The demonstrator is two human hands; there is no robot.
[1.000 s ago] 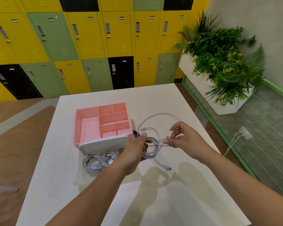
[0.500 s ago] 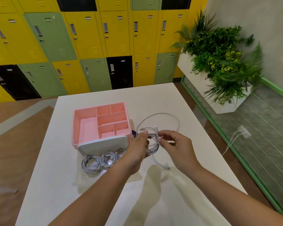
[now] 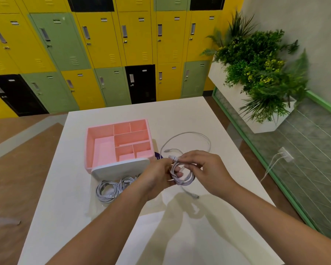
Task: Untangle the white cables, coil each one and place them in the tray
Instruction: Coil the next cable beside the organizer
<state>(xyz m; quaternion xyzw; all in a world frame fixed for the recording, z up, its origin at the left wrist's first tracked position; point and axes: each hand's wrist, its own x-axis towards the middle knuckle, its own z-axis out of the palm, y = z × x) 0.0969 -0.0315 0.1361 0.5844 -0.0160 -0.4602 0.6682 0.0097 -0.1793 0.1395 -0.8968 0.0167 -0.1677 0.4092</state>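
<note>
Coiling one white cable [image 3: 182,177] is the step in hand. Several turns are sitting bunched between the two hands, low over the table [image 3: 180,111], at about four o'clock from the pink tray [image 3: 90,148]. The left hand [image 3: 157,176] is gripping the bundle with its fingers curled through the turns. The right hand [image 3: 206,169] is pinching the strand near a plug at the top of the bundle.

The uncoiled remainder [image 3: 201,135] is lying in a wide loop on the table at twelve o'clock from the hands, and one plug end [image 3: 195,196] is trailing out at six o'clock. Other coiled cables [image 3: 111,188] are lying on the table at the tray's six o'clock, not yet in any compartment.

By my judgement, the next move is calling for the right hand to feed the loose loop onto the bundle without letting the turns spring open.
</note>
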